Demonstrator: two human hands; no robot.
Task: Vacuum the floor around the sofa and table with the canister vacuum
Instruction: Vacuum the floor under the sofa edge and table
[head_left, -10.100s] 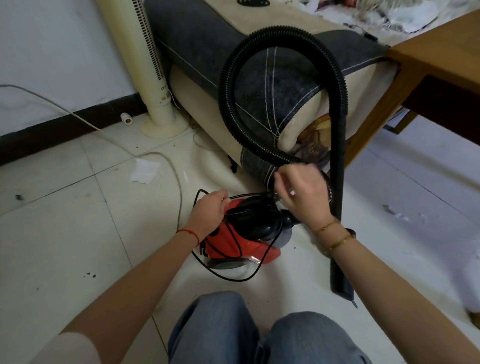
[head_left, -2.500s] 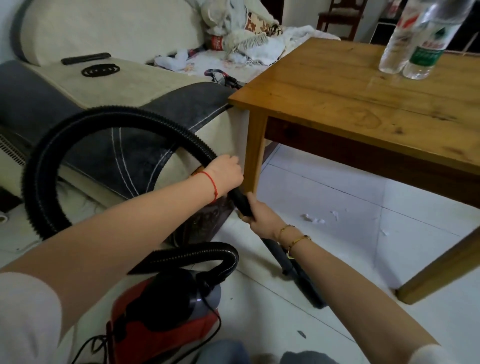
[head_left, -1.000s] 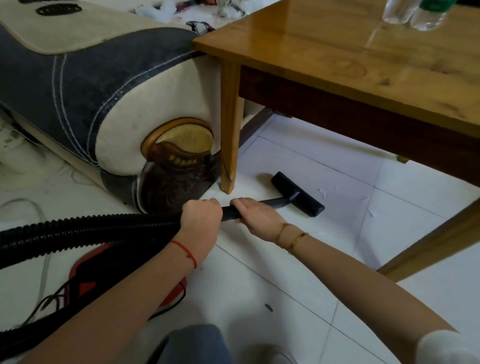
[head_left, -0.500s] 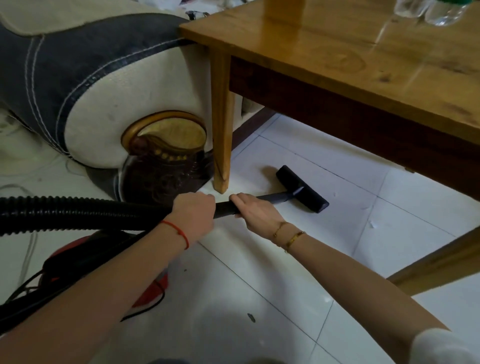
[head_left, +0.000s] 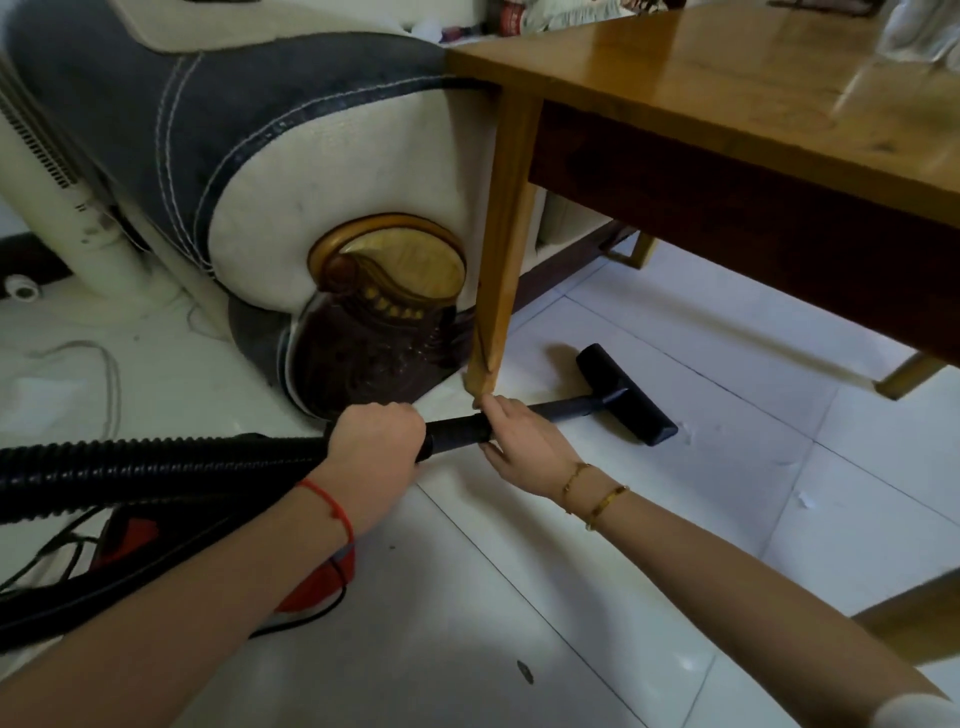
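White tile floor (head_left: 649, 545) w/ paper bits at 3 o'clock; sofa (head_left: 260, 156) at 11, table (head_left: 753, 104) at 1. No legible writing. Left hand (head_left: 376, 447) & right hand (head_left: 524, 441) both clamp the wand (head_left: 457, 434); nozzle (head_left: 626, 395) flat on tile under table.

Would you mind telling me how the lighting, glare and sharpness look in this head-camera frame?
Head view: daylight glare washes the wooden table top; deep shade sits under it, where the floor nozzle lies. Wide-angle distortion bows the sofa and table leg. Both hands, left hand and right hand, look reasonably sharp; the frame's bottom edge darkens.
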